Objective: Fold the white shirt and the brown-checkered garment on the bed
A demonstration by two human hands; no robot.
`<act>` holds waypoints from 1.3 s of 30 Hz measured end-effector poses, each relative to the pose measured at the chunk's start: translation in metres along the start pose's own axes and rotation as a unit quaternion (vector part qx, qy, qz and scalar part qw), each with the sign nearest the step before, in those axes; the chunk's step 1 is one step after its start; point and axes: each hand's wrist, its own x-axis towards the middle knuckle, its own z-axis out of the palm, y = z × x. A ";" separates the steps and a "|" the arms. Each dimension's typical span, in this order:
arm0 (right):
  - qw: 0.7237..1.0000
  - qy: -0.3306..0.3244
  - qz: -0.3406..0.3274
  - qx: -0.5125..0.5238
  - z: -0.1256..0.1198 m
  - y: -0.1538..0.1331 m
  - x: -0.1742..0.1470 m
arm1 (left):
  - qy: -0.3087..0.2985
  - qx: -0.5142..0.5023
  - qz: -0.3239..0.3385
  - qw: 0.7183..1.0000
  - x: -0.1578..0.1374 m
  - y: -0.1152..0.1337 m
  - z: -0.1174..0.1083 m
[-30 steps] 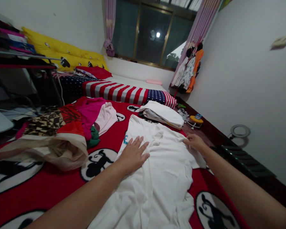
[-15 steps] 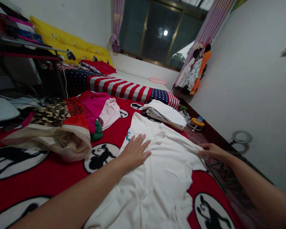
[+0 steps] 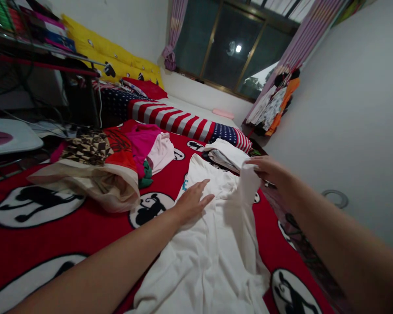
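A white shirt (image 3: 212,248) with a bit of teal print at its left edge lies spread over a red blanket (image 3: 101,240) with black-and-white figures. My left hand (image 3: 194,201) rests on the shirt's upper middle, open, fingers stretched out. At the shirt's right side, my right hand (image 3: 268,169) pinches the fabric and holds that edge lifted, so it hangs as a raised fold. Just beyond the shirt sits a folded stack of pale clothes (image 3: 227,152), partly behind the raised fabric.
To the left is a heap of clothes (image 3: 124,148) in pink, orange and patterned cloth, with a sheer beige piece (image 3: 88,183). A desk (image 3: 46,48) stands at the far left. Farther back are a bed with a flag-patterned cover (image 3: 180,120) and hanging clothes (image 3: 275,104).
My right hand has moved up and inward, lifting the shirt's right edge off the bed. My left hand stays on the shirt. The view has shifted slightly.
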 end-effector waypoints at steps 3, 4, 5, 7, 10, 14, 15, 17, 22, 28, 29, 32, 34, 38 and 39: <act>0.988 -0.093 0.032 0.121 0.051 -0.013 -0.009 | 0.036 -0.088 -0.037 0.995 0.002 -0.004 -0.003; 0.978 -0.120 0.040 0.165 0.063 -0.014 -0.017 | 0.043 -0.102 -0.044 0.993 0.003 -0.005 -0.003; 0.968 -0.141 0.048 0.200 0.072 -0.013 -0.028 | 0.045 -0.106 -0.046 0.992 0.004 -0.005 -0.004; 0.964 -0.150 0.058 0.212 0.077 -0.008 -0.053 | 0.041 -0.093 -0.034 0.994 0.004 -0.005 -0.005; 0.983 -0.108 0.067 0.129 0.063 0.012 -0.093 | 0.021 -0.040 -0.007 0.999 0.004 -0.003 -0.006; 0.990 -0.105 0.096 0.013 0.034 0.044 -0.157 | 0.000 0.010 0.026 1.000 0.004 -0.002 -0.005; 0.985 -0.133 0.111 0.000 0.029 0.050 -0.175 | -0.006 0.020 0.031 0.999 0.004 -0.002 -0.005; 0.973 -0.191 0.123 -0.032 0.025 0.056 -0.211 | -0.018 0.045 0.039 0.998 0.005 -0.003 -0.004; 0.967 -0.186 0.083 -0.154 0.031 0.056 -0.277 | -0.047 0.129 0.059 0.989 0.006 -0.006 -0.002; 0.962 -0.197 0.190 -0.021 0.001 0.066 -0.310 | -0.052 0.139 0.072 0.986 0.010 -0.012 0.000; 0.959 -0.202 0.199 -0.016 -0.004 0.067 -0.314 | -0.054 0.141 0.072 0.986 0.010 -0.012 0.000; 0.969 -0.185 0.162 -0.031 -0.004 0.067 -0.321 | -0.057 0.151 0.068 0.985 0.011 -0.013 0.001; 0.980 -0.159 0.103 -0.064 0.012 0.064 -0.321 | -0.056 0.155 0.068 0.984 0.011 -0.013 0.001; 0.986 -0.124 0.060 -0.099 0.038 0.057 -0.319 | -0.055 0.154 0.075 0.984 0.010 -0.013 -0.001; 0.986 -0.133 0.078 -0.064 0.035 0.056 -0.320 | -0.056 0.152 0.076 0.984 0.009 -0.013 -0.001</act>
